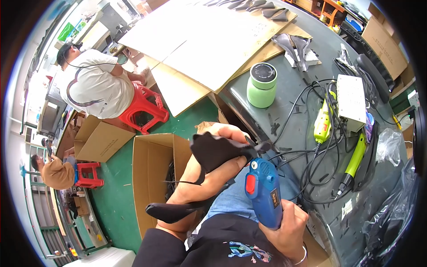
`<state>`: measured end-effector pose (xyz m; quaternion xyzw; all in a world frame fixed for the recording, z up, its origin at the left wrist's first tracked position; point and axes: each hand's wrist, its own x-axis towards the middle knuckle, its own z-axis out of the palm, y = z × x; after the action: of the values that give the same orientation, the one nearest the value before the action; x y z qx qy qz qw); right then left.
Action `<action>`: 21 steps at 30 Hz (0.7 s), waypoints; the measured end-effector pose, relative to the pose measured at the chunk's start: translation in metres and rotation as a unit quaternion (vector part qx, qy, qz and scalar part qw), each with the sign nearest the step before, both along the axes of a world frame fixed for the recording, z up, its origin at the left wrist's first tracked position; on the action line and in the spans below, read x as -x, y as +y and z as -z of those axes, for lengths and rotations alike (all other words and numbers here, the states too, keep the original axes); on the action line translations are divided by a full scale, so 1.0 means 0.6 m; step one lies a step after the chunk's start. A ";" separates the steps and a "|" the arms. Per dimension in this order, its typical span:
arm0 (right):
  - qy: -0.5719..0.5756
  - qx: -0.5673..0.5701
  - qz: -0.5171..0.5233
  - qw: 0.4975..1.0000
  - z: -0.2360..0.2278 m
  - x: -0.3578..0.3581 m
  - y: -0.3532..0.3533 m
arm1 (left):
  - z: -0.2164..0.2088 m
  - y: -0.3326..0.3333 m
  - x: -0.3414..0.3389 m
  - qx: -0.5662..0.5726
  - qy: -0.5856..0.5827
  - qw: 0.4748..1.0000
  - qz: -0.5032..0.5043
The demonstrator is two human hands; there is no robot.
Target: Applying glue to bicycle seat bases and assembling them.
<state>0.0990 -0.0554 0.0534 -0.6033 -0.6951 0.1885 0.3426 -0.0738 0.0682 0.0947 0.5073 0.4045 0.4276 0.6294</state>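
My left hand is closed around a black, soft-covered piece that resembles a bicycle saddle. Its narrow, rounded end reaches down past my left forearm, and a thin black strip dangles from it. Low in front of me, my right hand grips a blue handheld electric cutter with a red button. The cutter's head is up against the edge of the black piece, close to my left fingertips. The blade itself is hard to make out there.
On the grey table stand a green bottle, a white box with tangled cables, and yellow-green tools. Dark scraps lie around. An open cardboard box is on my left. Farther left, two people sit on red stools.
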 end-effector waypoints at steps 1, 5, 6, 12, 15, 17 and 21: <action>-0.002 -0.002 -0.004 1.000 -0.002 0.000 0.000 | -0.002 -0.001 -0.001 -0.022 0.015 1.000 0.006; 0.017 0.000 -0.014 1.000 -0.007 0.006 0.003 | 0.006 0.013 0.004 -0.101 0.055 0.990 0.080; 0.022 0.002 -0.015 1.000 -0.007 0.006 0.002 | 0.009 0.015 0.005 -0.123 0.081 0.982 0.114; 0.061 0.003 -0.031 0.998 -0.007 0.006 0.000 | 0.016 0.016 0.017 -0.143 0.127 0.965 0.181; 0.070 0.001 -0.037 0.997 -0.007 0.003 -0.002 | 0.034 0.033 0.024 -0.173 0.153 0.937 0.264; 0.069 0.002 -0.042 0.997 -0.010 -0.001 -0.002 | 0.040 0.035 0.034 -0.193 0.207 0.912 0.297; 0.102 -0.026 0.014 0.994 -0.005 -0.012 0.001 | 0.062 0.030 0.021 -0.079 0.123 0.904 0.402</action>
<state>0.1062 -0.0551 0.0561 -0.5816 -0.6526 0.2264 0.4296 -0.0865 0.0859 0.0576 0.7234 0.2057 0.1029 0.6510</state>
